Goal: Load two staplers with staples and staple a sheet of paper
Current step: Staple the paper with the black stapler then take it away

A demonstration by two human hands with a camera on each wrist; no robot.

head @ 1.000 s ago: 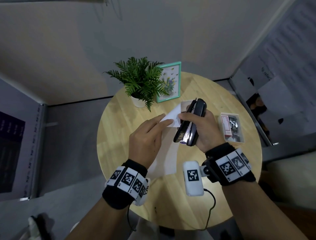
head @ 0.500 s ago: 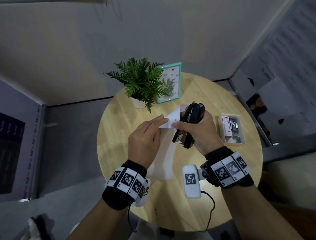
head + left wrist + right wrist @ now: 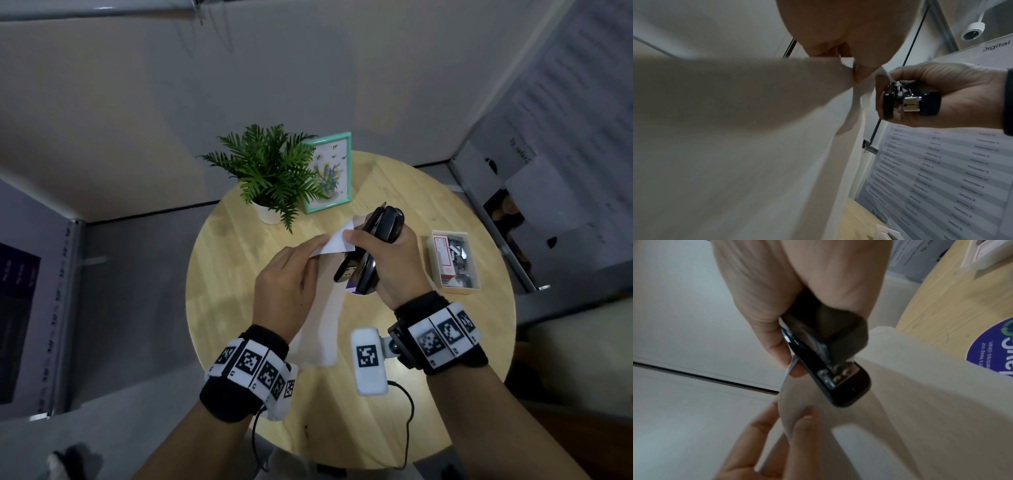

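My right hand grips a black stapler above the middle of the round wooden table, nose pointing toward me. The white sheet of paper hangs from both hands down to the table. My left hand pinches its upper edge between thumb and fingers. My right thumb presses the paper's corner against the stapler's base. The metal anvil shows bare, with the sheet running beside and behind the nose. I see no second stapler.
A shallow tray with a red-and-white staple box and loose metal pieces sits right of my right hand. A potted fern and a teal picture frame stand at the table's back. A blue round sticker lies under the paper.
My right hand brought the stapler a little left and up to the paper's corner, and its thumb now lies on that corner. My left hand stayed on the sheet's upper edge.
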